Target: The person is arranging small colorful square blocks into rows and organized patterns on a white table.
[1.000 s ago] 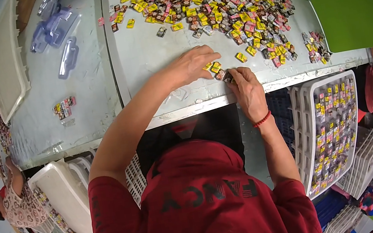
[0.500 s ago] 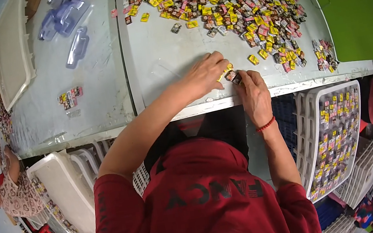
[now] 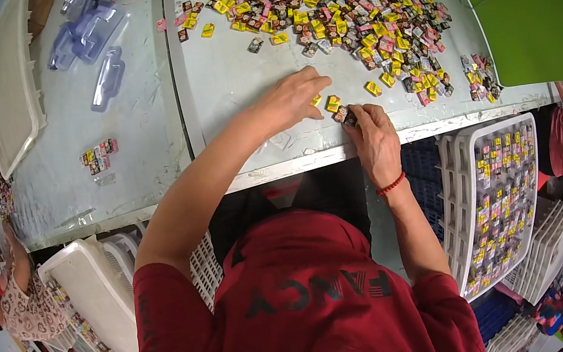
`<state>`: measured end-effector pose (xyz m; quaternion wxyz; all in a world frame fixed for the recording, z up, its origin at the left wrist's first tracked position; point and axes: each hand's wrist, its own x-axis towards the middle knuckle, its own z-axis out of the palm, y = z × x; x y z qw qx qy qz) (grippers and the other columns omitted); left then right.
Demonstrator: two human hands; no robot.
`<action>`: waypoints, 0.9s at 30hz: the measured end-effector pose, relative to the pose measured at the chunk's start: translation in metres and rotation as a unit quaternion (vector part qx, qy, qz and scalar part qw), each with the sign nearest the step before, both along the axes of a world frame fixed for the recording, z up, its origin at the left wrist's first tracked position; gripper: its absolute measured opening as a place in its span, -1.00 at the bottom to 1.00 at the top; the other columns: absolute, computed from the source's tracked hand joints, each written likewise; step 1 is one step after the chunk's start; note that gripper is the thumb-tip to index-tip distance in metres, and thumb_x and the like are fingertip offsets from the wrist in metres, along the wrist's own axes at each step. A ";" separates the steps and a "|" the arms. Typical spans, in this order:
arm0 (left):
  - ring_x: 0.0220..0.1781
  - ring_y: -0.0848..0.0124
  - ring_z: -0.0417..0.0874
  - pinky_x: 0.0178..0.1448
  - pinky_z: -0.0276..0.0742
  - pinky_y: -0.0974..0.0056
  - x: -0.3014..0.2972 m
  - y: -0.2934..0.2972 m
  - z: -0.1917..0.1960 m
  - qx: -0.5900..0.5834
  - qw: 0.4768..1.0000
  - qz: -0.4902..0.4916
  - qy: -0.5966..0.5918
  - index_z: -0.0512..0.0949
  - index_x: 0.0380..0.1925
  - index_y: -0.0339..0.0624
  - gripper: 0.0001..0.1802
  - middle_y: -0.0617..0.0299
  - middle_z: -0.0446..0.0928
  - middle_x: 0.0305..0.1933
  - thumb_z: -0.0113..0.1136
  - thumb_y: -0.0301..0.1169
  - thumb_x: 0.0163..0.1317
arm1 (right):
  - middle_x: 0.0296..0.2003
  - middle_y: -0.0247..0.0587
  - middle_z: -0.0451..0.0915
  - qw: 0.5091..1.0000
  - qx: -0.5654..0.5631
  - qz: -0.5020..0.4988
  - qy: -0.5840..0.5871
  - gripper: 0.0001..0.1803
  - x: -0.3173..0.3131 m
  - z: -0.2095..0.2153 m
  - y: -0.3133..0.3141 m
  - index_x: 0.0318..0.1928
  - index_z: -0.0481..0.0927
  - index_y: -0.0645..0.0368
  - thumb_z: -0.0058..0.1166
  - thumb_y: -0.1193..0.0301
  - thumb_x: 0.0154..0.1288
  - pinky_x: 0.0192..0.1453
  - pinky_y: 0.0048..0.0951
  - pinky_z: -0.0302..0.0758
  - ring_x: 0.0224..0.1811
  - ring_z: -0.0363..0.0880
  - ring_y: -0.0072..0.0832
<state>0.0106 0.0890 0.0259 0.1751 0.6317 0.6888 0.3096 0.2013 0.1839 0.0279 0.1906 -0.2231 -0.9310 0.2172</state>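
My left hand [image 3: 288,101] is over the pale tabletop, its thumb and fingers apart. A small yellow block [image 3: 316,100] shows in the gap between them, partly hidden by the hand. Just to its right lies another yellow block [image 3: 332,103], touched by neither hand. My right hand [image 3: 376,135], with a red bead bracelet at the wrist, pinches a small dark block [image 3: 344,116] near the table's front edge. Beyond both hands spreads a large heap of small yellow, pink, brown and black blocks [image 3: 344,11].
Clear plastic trays [image 3: 108,78] and a small group of blocks [image 3: 99,157] lie on the left table [image 3: 144,146]. A green board [image 3: 527,4] borders the heap at right. White racks [image 3: 496,208] filled with blocks stand below the edge. Other people [image 3: 17,299] work at both sides.
My left hand has drawn slightly away from the right one, and its fingers have parted. A yellow block now shows uncovered between the hands. The whole view has shifted a little.
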 end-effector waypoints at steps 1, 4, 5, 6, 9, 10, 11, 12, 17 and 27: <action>-0.04 0.10 0.51 0.06 0.45 0.14 0.001 0.004 0.002 0.000 1.000 -0.001 0.000 0.53 -0.12 -0.33 -0.57 0.07 0.47 -0.16 0.35 -0.44 -0.03 | -0.17 -0.01 0.53 1.000 0.004 0.001 0.002 -0.62 -0.001 0.000 0.000 -0.02 0.55 0.28 0.21 0.57 0.09 -0.10 -0.31 0.51 -0.18 0.57 -0.14; -0.03 0.10 0.51 0.05 0.45 0.14 0.008 0.009 0.005 -0.032 0.999 -0.033 -0.007 0.52 -0.09 -0.31 -0.55 0.06 0.46 -0.15 0.35 -0.45 -0.03 | -0.17 -0.01 0.53 1.000 -0.001 0.007 0.005 -0.62 -0.004 0.001 -0.002 -0.02 0.54 0.28 0.20 0.57 0.09 -0.12 -0.31 0.51 -0.19 0.57 -0.13; -0.03 0.10 0.51 0.05 0.44 0.15 0.010 0.008 0.006 -0.052 0.998 -0.030 -0.003 0.51 -0.07 -0.30 -0.54 0.06 0.45 -0.14 0.35 -0.45 -0.03 | -0.18 -0.01 0.53 1.000 -0.009 0.013 0.008 -0.62 -0.007 0.001 -0.004 -0.02 0.54 0.28 0.20 0.56 0.10 -0.12 -0.31 0.52 -0.19 0.57 -0.13; -0.03 0.10 0.50 0.05 0.44 0.15 0.012 0.007 0.007 -0.072 0.997 -0.025 0.001 0.51 -0.06 -0.28 -0.53 0.06 0.45 -0.12 0.36 -0.45 -0.03 | -0.18 -0.01 0.53 1.000 -0.012 0.020 0.010 -0.62 -0.007 -0.001 -0.003 -0.02 0.54 0.28 0.20 0.56 0.10 -0.12 -0.31 0.52 -0.19 0.57 -0.13; -0.08 0.10 0.52 -0.01 0.47 0.15 0.034 0.003 -0.005 -0.014 1.000 0.004 0.007 0.50 -0.16 -0.28 -0.63 0.05 0.43 -0.16 0.31 -0.52 -0.03 | -0.19 -0.01 0.53 0.999 0.022 0.024 0.010 -0.62 0.003 -0.004 0.003 -0.02 0.54 0.26 0.20 0.57 0.10 -0.12 -0.30 0.52 -0.19 0.57 -0.13; -0.07 0.10 0.52 -0.01 0.46 0.14 0.040 0.000 -0.007 -0.005 1.000 0.023 0.002 0.49 -0.18 -0.29 -0.67 0.05 0.42 -0.18 0.29 -0.54 -0.01 | -0.19 -0.02 0.53 0.999 0.035 0.032 0.002 -0.61 0.006 -0.002 0.004 0.00 0.53 0.26 0.21 0.57 0.10 -0.13 -0.30 0.52 -0.18 0.57 -0.14; -0.07 0.10 0.52 -0.01 0.46 0.14 0.045 0.000 -0.008 -0.007 0.999 0.032 0.004 0.49 -0.18 -0.29 -0.67 0.05 0.42 -0.18 0.29 -0.54 -0.01 | -0.19 -0.03 0.53 0.999 0.039 0.038 0.001 -0.61 0.008 -0.004 0.005 0.00 0.52 0.26 0.20 0.57 0.10 -0.13 -0.30 0.52 -0.18 0.57 -0.14; -0.07 0.10 0.51 -0.01 0.46 0.14 0.049 -0.001 -0.008 -0.004 0.998 0.053 -0.015 0.48 -0.21 -0.29 -0.70 0.05 0.42 -0.19 0.26 -0.53 0.01 | -0.19 -0.04 0.52 0.998 0.044 0.043 -0.001 -0.61 0.007 -0.005 0.004 0.00 0.52 0.26 0.20 0.57 0.11 -0.13 -0.30 0.52 -0.17 0.56 -0.15; -0.11 0.08 0.51 -0.04 0.47 0.11 0.037 -0.008 -0.015 0.035 0.998 0.043 -0.012 0.47 -0.27 -0.27 -0.80 0.04 0.42 -0.21 0.20 -0.48 0.09 | -0.20 -0.06 0.51 0.999 0.036 0.039 -0.005 -0.66 -0.001 -0.001 0.000 -0.03 0.54 0.26 0.18 0.57 0.13 -0.15 -0.31 0.52 -0.18 0.56 -0.16; -0.14 0.18 0.55 -0.04 0.50 0.20 -0.050 -0.079 0.037 -0.015 0.996 -0.005 0.086 0.54 -0.28 -0.24 -0.80 0.13 0.48 -0.22 0.22 -0.46 0.06 | -0.23 -0.08 0.53 0.995 -0.028 0.076 0.063 -0.70 -0.085 0.035 -0.070 -0.09 0.56 0.20 0.20 0.52 0.12 -0.25 -0.28 0.52 -0.29 0.58 -0.14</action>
